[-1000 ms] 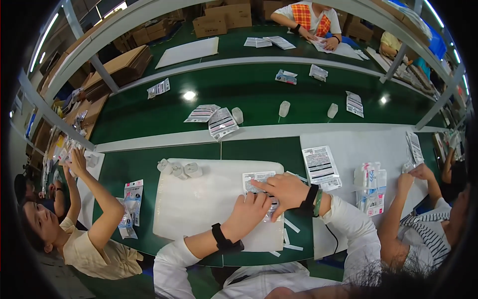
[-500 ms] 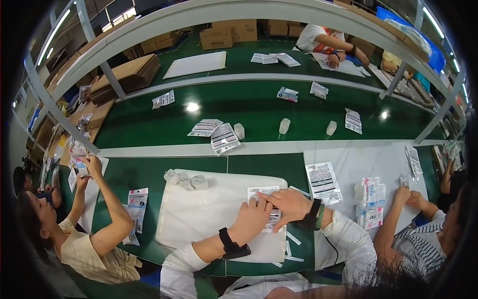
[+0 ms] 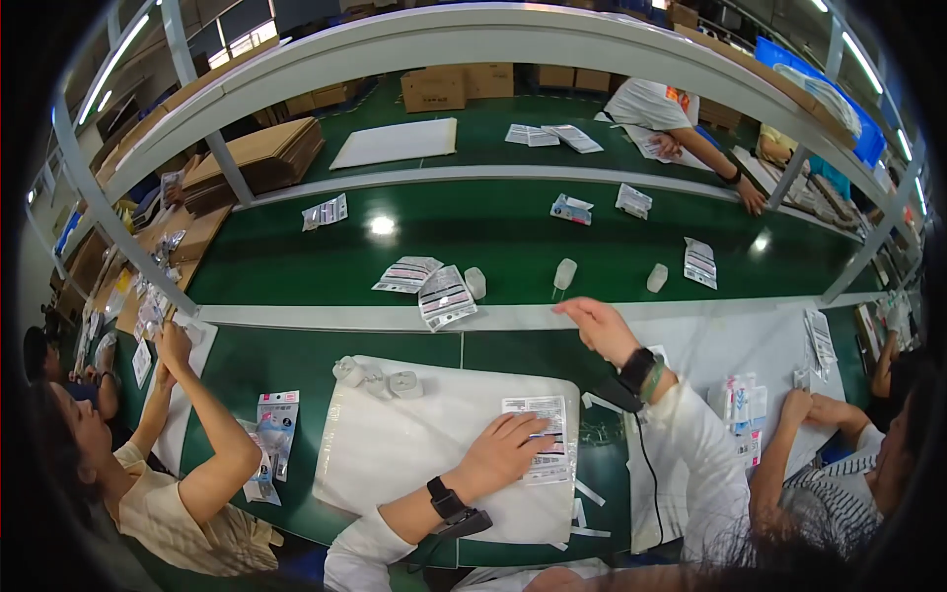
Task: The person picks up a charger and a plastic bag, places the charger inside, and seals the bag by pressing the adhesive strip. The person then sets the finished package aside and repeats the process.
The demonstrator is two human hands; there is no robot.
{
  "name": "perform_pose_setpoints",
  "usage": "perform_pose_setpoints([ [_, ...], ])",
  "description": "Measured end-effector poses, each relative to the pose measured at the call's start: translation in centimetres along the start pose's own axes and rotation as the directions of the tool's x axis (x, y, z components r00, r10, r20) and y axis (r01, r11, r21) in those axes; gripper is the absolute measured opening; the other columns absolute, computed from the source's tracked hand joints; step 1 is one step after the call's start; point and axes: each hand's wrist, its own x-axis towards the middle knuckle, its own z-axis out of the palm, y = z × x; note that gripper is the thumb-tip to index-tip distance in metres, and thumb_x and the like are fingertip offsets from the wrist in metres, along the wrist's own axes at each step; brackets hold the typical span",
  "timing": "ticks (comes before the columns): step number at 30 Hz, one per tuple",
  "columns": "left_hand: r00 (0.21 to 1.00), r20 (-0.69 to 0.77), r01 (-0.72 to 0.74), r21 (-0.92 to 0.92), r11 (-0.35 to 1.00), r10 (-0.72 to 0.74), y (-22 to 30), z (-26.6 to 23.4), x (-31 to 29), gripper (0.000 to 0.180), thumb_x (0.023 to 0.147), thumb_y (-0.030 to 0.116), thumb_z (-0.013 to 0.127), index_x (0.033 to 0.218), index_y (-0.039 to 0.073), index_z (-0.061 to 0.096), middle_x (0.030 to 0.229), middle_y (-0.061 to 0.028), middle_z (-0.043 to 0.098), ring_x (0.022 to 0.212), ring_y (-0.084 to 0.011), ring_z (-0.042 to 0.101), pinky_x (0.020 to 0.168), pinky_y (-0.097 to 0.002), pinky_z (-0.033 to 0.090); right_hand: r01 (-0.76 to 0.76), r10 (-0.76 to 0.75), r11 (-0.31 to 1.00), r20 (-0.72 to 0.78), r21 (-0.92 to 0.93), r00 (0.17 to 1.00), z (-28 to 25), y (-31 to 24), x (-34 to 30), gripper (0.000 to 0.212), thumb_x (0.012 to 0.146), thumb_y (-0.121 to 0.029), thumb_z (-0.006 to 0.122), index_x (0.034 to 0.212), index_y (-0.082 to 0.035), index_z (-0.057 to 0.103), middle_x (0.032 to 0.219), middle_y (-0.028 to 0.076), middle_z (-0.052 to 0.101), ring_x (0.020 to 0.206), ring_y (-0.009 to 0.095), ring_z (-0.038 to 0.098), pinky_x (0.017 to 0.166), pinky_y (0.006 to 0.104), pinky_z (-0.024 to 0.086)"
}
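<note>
My left hand (image 3: 498, 454) lies flat with its fingers spread over a printed pouch (image 3: 554, 412), pressing it against the white padded board (image 3: 424, 464). The pouch's lower left part is hidden beneath that hand. My right hand (image 3: 604, 331) is raised over the pale rail, fingers stretched out and nothing visible in them. Just beyond its fingertips, on the green belt (image 3: 513, 227), sits a small whitish block with thin prongs (image 3: 564, 273), apart from the hand. Three similar white blocks (image 3: 402, 385) stand together at the board's far left corner.
Printed pouches (image 3: 448, 298) and more small blocks (image 3: 658, 278) lie along the belt. White strips (image 3: 590, 492) are scattered right of the board. Co-workers sit on both sides; another person's arm (image 3: 718, 158) reaches across the far side. A frame beam (image 3: 464, 47) crosses overhead.
My right hand has left the pouch and moved forward to the rail. My left hand has flattened out on the pouch. The far person's arm has stretched toward the belt.
</note>
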Motion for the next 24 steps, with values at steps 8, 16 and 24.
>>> perform_pose_setpoints([
  [8,0.999,0.024,0.024,-0.069,0.997,-0.023,-0.5,1.1,0.2,0.060,0.072,0.008,0.069,0.129,0.021,0.058,0.140,-0.0030,0.050,0.133,-0.0254,0.044,0.111,-0.0436,0.035,0.431,-0.715,-0.023,0.316,-0.902,0.624,7.1,-5.1,12.9,0.020,0.090,-0.024,0.060,0.107,-0.022,0.071,0.083,0.007,0.069,0.084,0.025,0.069,0.067,0.0370,0.051],
  [16,0.998,-0.051,-0.027,-0.048,0.998,0.025,-0.6,2.6,-0.7,0.053,0.078,0.014,0.065,0.130,0.018,0.057,0.142,-0.0052,0.049,0.133,-0.0263,0.044,0.111,-0.0438,0.034,0.474,-0.511,-0.186,0.496,-0.861,0.701,7.0,-4.4,15.2,0.021,0.081,-0.036,0.070,0.097,-0.023,0.071,0.088,0.007,0.067,0.086,0.027,0.068,0.068,0.0407,0.053],
  [24,0.986,-0.157,0.084,0.233,0.969,-0.047,0.1,2.8,-0.1,0.046,0.084,0.016,0.060,0.129,0.014,0.057,0.144,-0.0054,0.049,0.133,-0.0250,0.044,0.111,-0.0506,0.031,0.103,-0.090,0.994,0.246,-0.041,0.965,1.3,0.1,2.8,0.029,0.096,-0.040,0.060,0.109,-0.015,0.068,0.083,-0.004,0.056,0.074,0.010,0.055,0.060,0.0249,0.043],
])
